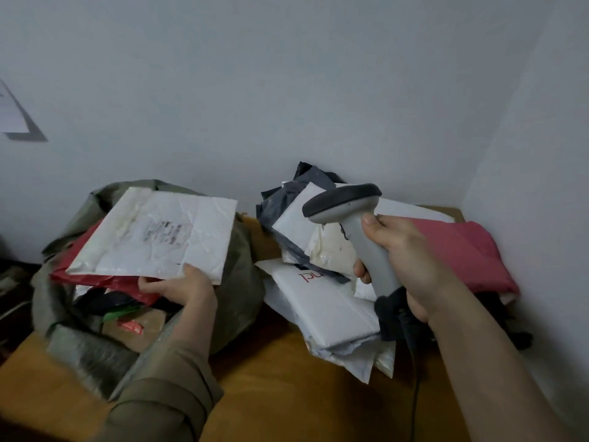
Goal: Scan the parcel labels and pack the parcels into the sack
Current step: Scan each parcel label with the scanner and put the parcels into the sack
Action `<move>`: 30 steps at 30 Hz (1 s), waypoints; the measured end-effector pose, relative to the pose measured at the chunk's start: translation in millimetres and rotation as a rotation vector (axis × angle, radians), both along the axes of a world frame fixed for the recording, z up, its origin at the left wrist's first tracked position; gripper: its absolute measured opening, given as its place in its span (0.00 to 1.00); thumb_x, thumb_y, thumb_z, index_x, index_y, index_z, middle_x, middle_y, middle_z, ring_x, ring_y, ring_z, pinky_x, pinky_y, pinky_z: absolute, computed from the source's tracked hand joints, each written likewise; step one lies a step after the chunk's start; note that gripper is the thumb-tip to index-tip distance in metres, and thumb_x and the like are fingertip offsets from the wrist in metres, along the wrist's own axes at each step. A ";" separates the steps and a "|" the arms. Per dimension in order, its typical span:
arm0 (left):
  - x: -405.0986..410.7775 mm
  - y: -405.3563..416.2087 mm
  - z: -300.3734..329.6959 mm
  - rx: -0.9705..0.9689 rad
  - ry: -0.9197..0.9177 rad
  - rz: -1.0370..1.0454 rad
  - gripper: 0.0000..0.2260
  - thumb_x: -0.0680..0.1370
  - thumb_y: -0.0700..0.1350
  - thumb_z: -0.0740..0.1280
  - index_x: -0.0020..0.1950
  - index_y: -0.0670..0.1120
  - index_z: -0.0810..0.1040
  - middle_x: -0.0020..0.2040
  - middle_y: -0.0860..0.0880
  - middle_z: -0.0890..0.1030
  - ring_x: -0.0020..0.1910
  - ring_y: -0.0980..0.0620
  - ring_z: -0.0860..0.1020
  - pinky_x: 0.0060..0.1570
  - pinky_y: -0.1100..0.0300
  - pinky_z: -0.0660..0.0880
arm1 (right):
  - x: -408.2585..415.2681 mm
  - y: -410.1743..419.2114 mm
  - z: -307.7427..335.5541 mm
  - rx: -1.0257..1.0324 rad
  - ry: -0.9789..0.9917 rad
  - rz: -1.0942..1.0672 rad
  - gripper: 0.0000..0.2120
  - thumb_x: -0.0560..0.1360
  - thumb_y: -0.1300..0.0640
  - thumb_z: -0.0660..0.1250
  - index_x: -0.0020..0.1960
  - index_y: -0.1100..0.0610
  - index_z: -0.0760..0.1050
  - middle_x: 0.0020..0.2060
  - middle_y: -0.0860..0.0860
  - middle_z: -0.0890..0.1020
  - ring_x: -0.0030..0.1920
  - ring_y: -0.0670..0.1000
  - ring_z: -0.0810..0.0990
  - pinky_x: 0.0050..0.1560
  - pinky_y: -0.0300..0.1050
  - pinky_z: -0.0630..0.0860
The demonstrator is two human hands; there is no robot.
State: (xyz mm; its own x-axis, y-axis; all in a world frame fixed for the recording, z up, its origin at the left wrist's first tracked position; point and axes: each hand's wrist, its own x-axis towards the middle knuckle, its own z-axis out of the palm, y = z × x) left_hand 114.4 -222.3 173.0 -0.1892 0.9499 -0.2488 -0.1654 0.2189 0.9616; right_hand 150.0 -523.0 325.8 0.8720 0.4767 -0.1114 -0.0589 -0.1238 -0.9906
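Left hand (178,287) pinches the white parcel (156,236) by its near edge, label up, flat over the open sack (232,282). Right hand (404,260) grips the scanner (350,224), head aimed left at it. Sack sits directly below; left hand nearer.

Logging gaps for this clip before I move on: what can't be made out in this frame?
All in the head view:
- Label print on the white parcel: blurred, unreadable.
- Sack contents: lower parcels hidden by the held parcel and the left hand.
- Red lettering on the white mailer: partly covered by a dark bag.
- Scanner window: faces away; the right hand covers its trigger.
- Wall paper: cut by the left edge.
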 end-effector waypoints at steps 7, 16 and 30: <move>-30.3 39.1 -7.4 -0.027 0.111 -0.104 0.35 0.73 0.35 0.68 0.73 0.58 0.56 0.73 0.46 0.61 0.67 0.50 0.69 0.66 0.56 0.70 | -9.3 33.1 -5.8 -0.050 0.019 0.048 0.16 0.84 0.50 0.57 0.48 0.61 0.75 0.28 0.56 0.78 0.27 0.49 0.76 0.33 0.44 0.71; -24.1 50.7 7.9 -0.075 0.383 -0.346 0.39 0.76 0.49 0.67 0.78 0.55 0.46 0.75 0.41 0.54 0.64 0.38 0.69 0.62 0.51 0.68 | -9.7 44.8 -15.1 -0.043 0.042 0.006 0.17 0.83 0.49 0.57 0.53 0.61 0.76 0.28 0.56 0.79 0.27 0.48 0.76 0.33 0.43 0.72; 63.5 -67.9 3.5 0.448 0.448 -0.942 0.09 0.77 0.35 0.64 0.56 0.42 0.74 0.44 0.49 0.75 0.41 0.53 0.75 0.38 0.65 0.70 | 29.2 -31.1 -20.0 0.076 0.107 -0.420 0.14 0.84 0.50 0.57 0.48 0.58 0.74 0.34 0.57 0.76 0.23 0.47 0.75 0.27 0.40 0.71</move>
State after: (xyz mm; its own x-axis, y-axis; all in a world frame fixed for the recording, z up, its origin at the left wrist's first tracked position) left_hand 177.9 -290.2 176.5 0.6612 0.7478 0.0599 0.2618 -0.3048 0.9158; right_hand 179.2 -554.2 305.8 0.9773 0.0936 -0.1898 -0.1912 0.0061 -0.9815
